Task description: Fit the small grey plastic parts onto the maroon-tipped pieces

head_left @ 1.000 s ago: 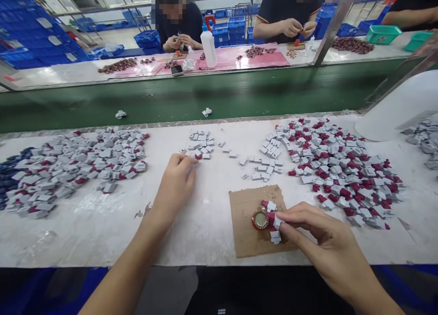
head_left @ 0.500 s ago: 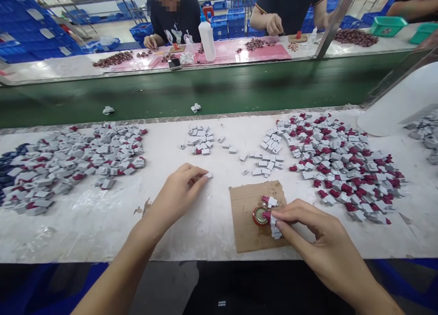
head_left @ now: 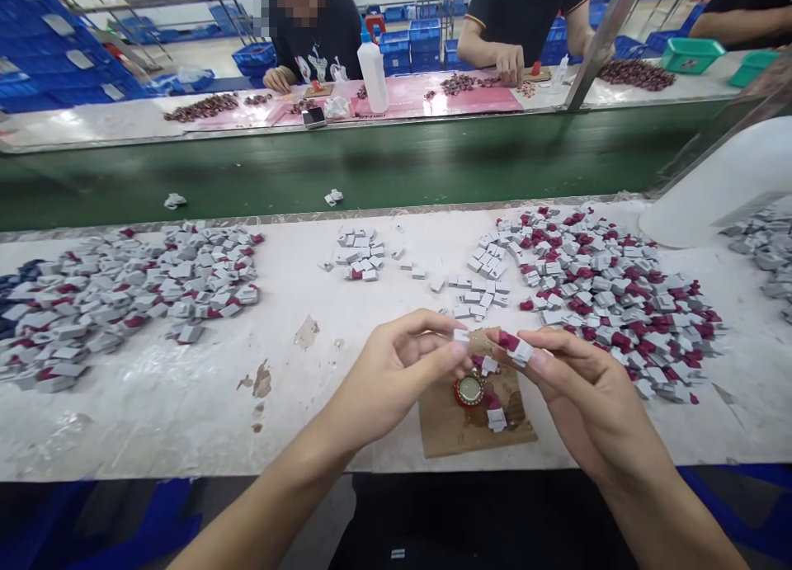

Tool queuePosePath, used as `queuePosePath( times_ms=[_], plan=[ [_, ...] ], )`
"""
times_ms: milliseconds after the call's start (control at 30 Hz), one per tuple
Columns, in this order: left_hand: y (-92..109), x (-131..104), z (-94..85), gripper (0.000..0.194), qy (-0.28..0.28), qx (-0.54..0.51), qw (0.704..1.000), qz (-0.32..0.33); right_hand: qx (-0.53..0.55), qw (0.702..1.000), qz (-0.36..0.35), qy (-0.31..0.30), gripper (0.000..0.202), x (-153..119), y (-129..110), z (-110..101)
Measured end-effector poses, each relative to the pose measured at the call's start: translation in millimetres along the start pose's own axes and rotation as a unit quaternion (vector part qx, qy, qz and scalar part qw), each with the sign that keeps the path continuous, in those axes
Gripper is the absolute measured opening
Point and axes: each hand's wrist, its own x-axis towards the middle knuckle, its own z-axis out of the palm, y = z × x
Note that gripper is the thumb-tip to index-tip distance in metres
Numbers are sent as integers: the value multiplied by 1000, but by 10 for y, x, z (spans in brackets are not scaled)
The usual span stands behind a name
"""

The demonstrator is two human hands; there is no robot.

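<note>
Between thumb and fingers, my left hand (head_left: 402, 372) pinches a small light-grey part (head_left: 461, 336). My right hand (head_left: 582, 380) grips a maroon and grey piece (head_left: 516, 349), its maroon end pointing left toward the grey part. The two pieces are a short gap apart. Below them lies a brown cardboard sheet (head_left: 442, 426) bearing a red-rimmed bottle cap (head_left: 469, 390). Beside the cap, one maroon and grey piece (head_left: 496, 417) rests at its lower right and another (head_left: 488, 365) at its upper right.
Mixed grey and maroon pieces form a large pile (head_left: 624, 306) on the right and another (head_left: 154, 281) on the left. Small groups of grey parts (head_left: 362, 252) lie between. A white container (head_left: 718, 182) stands back right. Beyond the green belt (head_left: 247, 170), people work with their hands.
My left hand has moved right with the grey part. My right hand has lifted the maroon and grey piece off the cap area. Grey scraps on the belt have shifted left.
</note>
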Motion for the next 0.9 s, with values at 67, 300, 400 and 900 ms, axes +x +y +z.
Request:
queuePosePath(
  times_ms=[67, 300, 400, 900],
  plan=[
    [-15, 58, 121, 27, -22, -68, 997, 12, 49, 999, 17, 2, 17, 36, 5, 39],
    [-61, 162, 222, 28, -30, -124, 992, -3, 60, 998, 15, 8, 15, 31, 27, 47],
    [-70, 175, 233, 29, -31, -116, 993, -16, 40, 999, 8, 10, 15, 27, 36, 43],
    [72, 204, 196, 22, -56, 5, 998, -11, -93, 993, -4, -75, 20, 156, -217, -5]
  ],
)
